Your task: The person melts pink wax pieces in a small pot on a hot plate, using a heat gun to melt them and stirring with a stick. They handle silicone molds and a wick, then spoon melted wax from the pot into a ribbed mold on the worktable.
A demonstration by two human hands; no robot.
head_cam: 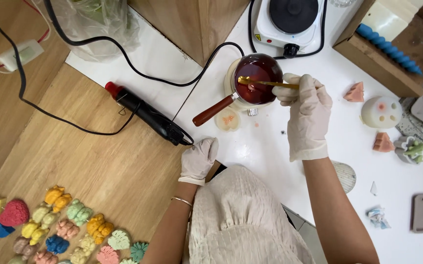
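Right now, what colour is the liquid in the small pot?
Dark red liquid in the pot, clearest in the head view.

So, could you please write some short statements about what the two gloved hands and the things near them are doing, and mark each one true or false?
1. The right hand holds a thin gold-coloured stirring tool in the small metal pot of dark red liquid with a brown wooden handle. True.
2. The left hand grips the pot's handle. False: it rests at the edge of the white table, apart from the pot.
3. The pot stands on the white electric hot plate. False: it stands on the table in front of it.
4. The black heat gun with a red tip lies on the table, with neither hand on it. True.
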